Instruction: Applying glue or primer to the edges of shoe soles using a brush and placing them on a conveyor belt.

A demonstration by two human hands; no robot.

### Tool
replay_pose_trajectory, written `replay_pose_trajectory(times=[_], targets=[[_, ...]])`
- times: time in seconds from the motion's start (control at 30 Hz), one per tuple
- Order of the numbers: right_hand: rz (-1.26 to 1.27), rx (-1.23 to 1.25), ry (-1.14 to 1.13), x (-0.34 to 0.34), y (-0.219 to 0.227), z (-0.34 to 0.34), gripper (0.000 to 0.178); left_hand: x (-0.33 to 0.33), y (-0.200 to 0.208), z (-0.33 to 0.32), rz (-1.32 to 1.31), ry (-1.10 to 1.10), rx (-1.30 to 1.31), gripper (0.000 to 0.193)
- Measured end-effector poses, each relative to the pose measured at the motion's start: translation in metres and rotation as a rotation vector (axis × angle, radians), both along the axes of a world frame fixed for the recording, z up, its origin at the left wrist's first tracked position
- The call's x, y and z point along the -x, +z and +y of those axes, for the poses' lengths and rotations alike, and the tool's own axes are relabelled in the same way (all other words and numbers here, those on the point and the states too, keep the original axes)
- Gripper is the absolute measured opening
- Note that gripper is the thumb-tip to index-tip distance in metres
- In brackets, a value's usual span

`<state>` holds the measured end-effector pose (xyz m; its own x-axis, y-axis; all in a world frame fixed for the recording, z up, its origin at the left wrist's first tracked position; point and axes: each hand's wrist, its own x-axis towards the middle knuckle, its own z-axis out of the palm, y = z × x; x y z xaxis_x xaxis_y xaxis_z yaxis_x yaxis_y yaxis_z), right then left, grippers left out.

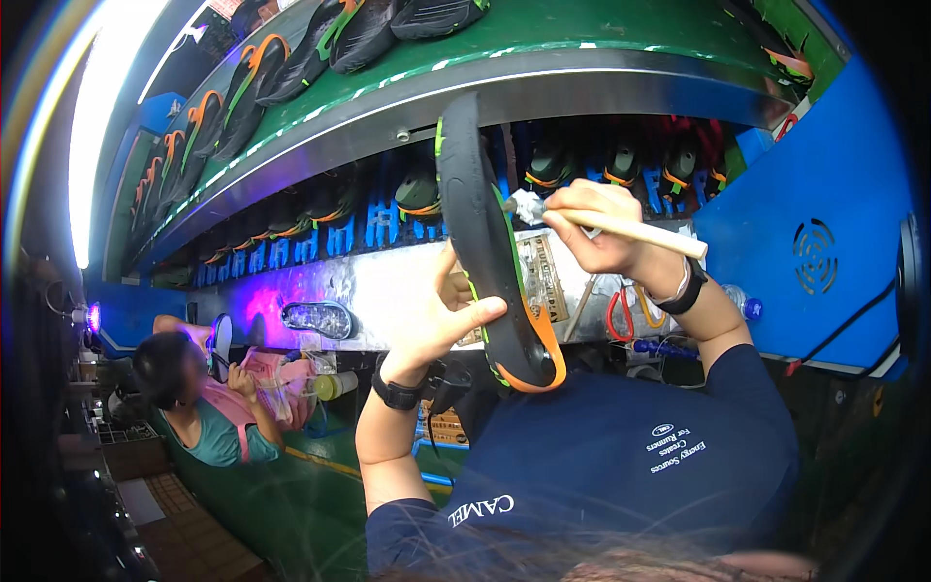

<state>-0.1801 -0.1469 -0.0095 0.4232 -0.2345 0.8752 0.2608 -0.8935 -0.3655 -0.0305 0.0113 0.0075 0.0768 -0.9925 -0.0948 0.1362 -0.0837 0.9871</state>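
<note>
My left hand (441, 320) holds a black shoe sole (482, 233) with green and orange edging, standing it nearly upright in front of me. My right hand (599, 228) grips a brush with a pale wooden handle (648, 235); its white bristle tip (527, 207) touches the sole's inner face near the top. Both wrists carry dark bands. My dark blue shirt fills the lower middle of the view.
A green conveyor shelf (543, 48) above carries several black soles with orange and green trim (262, 73). More soles hang on blue racks (388, 218) underneath. Another person (194, 398) sits at lower left. A blue machine panel (815, 252) stands at right, red-handled scissors (621, 315) beneath my right wrist.
</note>
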Motion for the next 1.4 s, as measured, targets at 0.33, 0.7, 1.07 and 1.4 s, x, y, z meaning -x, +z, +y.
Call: replay_pose_trajectory(times=[0.33,0.7,1.07,1.4], targets=[[0.030,0.079,-0.009,0.002,0.004,-0.009,0.008,0.004,-0.004,-0.001,-0.035,-0.029,-0.019,0.079],[0.085,0.006,0.135,0.032,-0.029,0.030,0.010,0.000,0.009,-0.018,-0.051,0.056,0.003,0.078],[0.202,-0.439,0.307,0.075,-0.034,0.039,0.004,0.006,0.026,-0.047,-0.142,0.014,0.023,0.072],[0.062,-0.660,0.137,0.126,-0.020,0.027,0.002,0.032,0.045,-0.095,-0.145,-0.100,0.058,0.064]])
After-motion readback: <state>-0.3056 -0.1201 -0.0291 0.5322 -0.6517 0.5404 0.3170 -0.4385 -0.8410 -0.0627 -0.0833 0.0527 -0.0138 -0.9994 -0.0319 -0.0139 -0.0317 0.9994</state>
